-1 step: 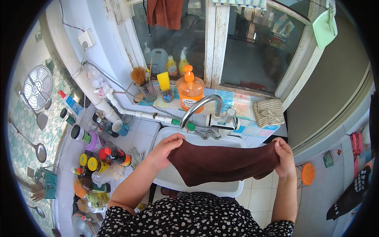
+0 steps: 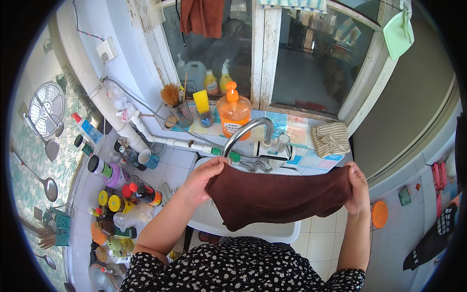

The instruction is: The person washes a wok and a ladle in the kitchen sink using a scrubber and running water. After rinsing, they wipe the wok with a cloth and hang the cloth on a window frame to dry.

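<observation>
A dark brown cloth (image 2: 277,194) is stretched sideways between my two hands, its lower edge hanging loose. My left hand (image 2: 204,179) is closed on its upper left corner, and my right hand (image 2: 359,190) grips the right end. Beneath the cloth lies the white sink (image 2: 209,219), mostly covered from sight. Just beyond the cloth, the curved metal faucet (image 2: 248,127) arches over the sink; I cannot tell whether water runs.
An orange soap pump bottle (image 2: 233,113) stands on the tiled ledge, with a folded striped cloth (image 2: 330,138) to its right. Several bottles and jars crowd the left counter, among them a purple jar (image 2: 116,176). A brown cloth (image 2: 202,18) hangs by the window.
My right hand has moved slightly right and up, pulling the brown cloth a little wider. My left hand has risen slightly and still holds its corner.
</observation>
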A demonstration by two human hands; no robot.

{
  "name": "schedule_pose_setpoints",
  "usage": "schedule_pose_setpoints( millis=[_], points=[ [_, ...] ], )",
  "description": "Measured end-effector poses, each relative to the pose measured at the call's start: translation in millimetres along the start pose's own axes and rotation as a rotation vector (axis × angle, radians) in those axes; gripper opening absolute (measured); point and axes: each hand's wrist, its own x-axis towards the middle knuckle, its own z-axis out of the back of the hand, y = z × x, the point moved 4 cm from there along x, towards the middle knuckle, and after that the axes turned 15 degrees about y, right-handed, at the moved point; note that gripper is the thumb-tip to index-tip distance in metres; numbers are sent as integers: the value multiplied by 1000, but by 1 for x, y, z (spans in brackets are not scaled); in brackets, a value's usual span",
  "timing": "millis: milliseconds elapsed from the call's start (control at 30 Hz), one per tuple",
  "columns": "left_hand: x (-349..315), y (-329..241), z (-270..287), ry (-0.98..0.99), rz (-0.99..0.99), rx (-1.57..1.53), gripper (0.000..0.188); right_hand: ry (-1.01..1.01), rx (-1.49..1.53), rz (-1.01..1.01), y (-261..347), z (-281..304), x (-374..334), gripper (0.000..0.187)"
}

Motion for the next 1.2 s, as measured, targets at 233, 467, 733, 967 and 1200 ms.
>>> schedule_pose_setpoints(
  millis=[233,467,733,967,1200],
  points=[
    [15,54,-17,180,157,-154,71,159,81,-193,-41,13,-51,95],
    [28,55,3,90,454,621,30,-245,-66,-278,-45,58,-65,27],
    [30,10,-49,96,913,1889,26,-550,-508,-386,-41,82,-85,32],
    [23,-39,-85,12,-378,1608,17,-335,-258,-125,-5,59,-58,27],
    [83,-47,-143,176,30,572,27,-314,-1122,-203,10,87,7,26]
  ],
)
